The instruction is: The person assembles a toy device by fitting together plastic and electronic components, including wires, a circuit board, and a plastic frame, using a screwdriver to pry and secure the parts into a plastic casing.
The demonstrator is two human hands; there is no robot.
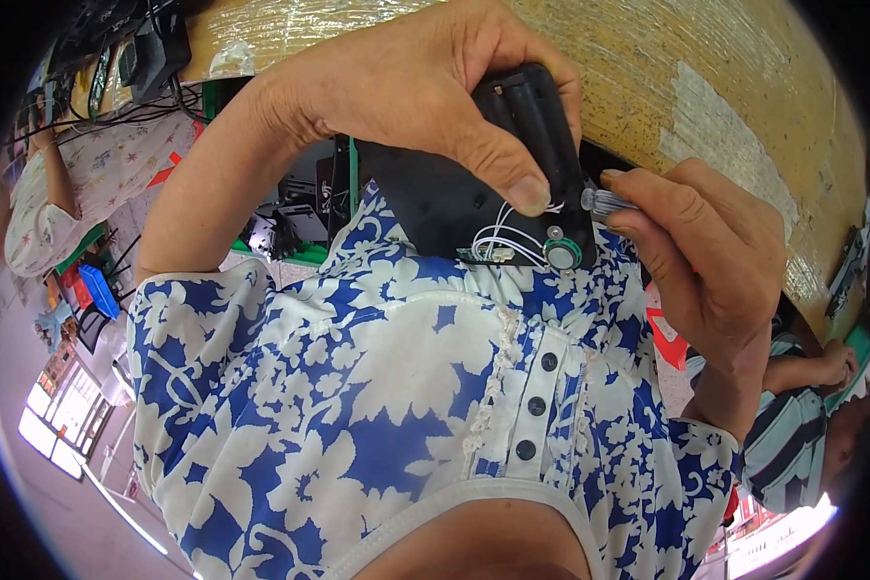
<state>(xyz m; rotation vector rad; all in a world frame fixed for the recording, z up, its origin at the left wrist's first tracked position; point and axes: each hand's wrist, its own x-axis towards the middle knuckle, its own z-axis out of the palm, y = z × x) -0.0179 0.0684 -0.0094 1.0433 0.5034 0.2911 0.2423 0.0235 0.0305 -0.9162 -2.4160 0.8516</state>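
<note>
My left hand [425, 106] grips a black plastic housing [425, 193] from above, its thumb pressed flat on the face near thin white wires [503, 230]. The wires curve toward a small opening in the housing. At that corner sits a round silver part with a green rim [562, 253]. Between thumb and fingertips, my right hand [706, 242] pinches a small clear ribbed plastic piece [606, 201]. The piece points at the edge of the housing; whether it touches cannot be made out.
A table covered in shiny wrap [628, 87] lies ahead. Black devices with cables [155, 48] sit at its far left. One person in a pale patterned sleeve [43, 217] is at the left, another in a striped shirt [788, 435] at the right. A blue bin [99, 290] stands farther left.
</note>
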